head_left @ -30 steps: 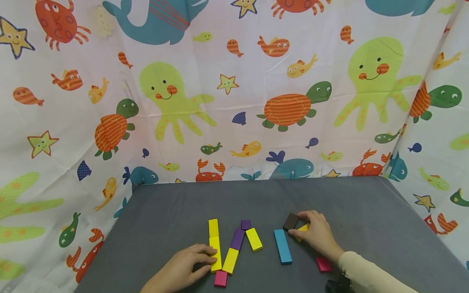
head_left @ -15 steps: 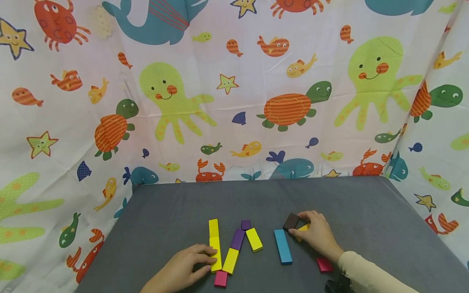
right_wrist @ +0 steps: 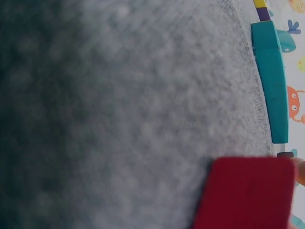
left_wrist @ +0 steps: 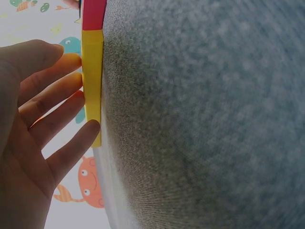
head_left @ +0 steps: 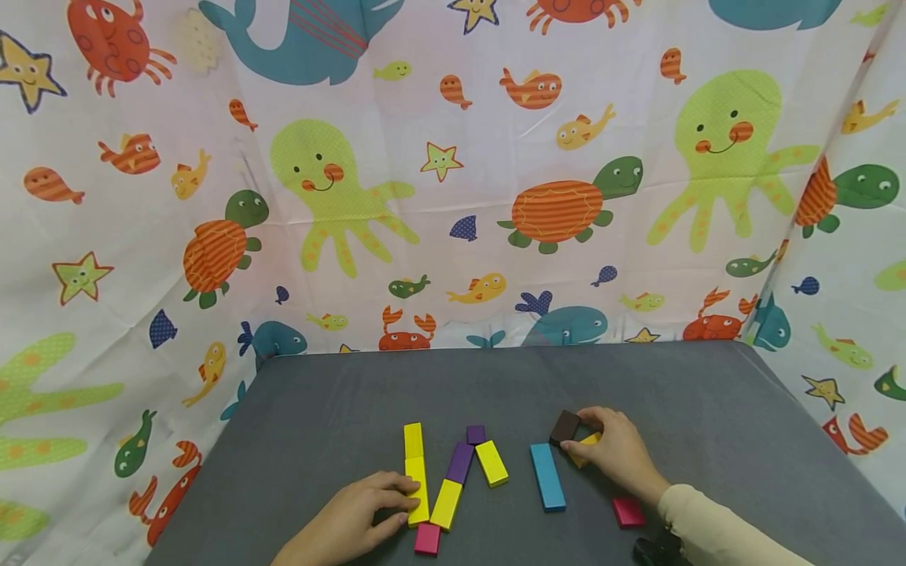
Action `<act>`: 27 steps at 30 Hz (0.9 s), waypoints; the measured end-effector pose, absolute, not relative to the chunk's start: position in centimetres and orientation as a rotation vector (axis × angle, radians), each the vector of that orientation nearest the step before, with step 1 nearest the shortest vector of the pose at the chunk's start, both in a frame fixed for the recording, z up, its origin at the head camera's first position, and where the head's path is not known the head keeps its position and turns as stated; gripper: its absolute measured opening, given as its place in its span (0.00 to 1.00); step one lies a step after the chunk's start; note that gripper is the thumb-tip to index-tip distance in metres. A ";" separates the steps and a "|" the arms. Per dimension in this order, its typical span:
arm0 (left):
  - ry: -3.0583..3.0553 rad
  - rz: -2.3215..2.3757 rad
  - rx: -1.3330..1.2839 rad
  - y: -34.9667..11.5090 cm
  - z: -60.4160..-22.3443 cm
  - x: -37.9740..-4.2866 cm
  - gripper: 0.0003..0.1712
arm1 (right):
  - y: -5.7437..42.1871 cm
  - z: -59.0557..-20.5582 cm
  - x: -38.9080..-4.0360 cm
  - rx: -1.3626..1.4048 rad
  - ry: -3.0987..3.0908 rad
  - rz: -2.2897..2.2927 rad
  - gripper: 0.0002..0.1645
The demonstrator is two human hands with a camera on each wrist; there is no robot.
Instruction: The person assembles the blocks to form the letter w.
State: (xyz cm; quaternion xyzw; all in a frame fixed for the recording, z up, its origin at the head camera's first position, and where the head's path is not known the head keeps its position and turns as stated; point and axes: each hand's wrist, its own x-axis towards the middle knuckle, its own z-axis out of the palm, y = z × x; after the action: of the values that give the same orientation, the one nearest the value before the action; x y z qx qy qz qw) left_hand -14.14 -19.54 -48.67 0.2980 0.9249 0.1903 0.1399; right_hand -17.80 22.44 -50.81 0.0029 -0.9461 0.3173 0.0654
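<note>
Blocks (head_left: 548,477) on the table (head_left: 318,409), right of left hand (head_left: 354,512), curtain (head_left: 453,196) behind.

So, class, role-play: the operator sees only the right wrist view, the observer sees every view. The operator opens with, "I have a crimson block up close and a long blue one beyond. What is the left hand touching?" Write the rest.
Observer: The left hand is touching a long yellow block.

Operator: Anything at that block's near end?

Observer: Yes, a pink block sits there.

Operator: And at the right hand, besides the dark brown block?

Observer: Another yellow block, partly covered by the hand.
</note>
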 end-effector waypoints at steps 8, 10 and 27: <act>2.672 0.546 0.856 -19.5 -48.5 -14.1 0.15 | 22.5 -50.5 -17.8 -0.004 -2.864 0.985 0.39; 2.673 0.550 0.863 -19.5 -48.5 -14.0 0.15 | 22.5 -50.3 -17.8 0.006 -2.860 0.989 0.39; 2.687 0.559 0.899 -19.6 -48.4 -13.9 0.15 | 19.9 -48.4 -16.3 0.528 -2.797 1.084 0.34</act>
State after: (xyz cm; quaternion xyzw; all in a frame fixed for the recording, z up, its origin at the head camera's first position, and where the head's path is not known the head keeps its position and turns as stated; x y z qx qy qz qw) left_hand -13.93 -19.57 -48.37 0.3088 0.9229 0.1920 0.1262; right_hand -16.28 19.90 -48.36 0.1732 -0.9172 0.3556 0.0475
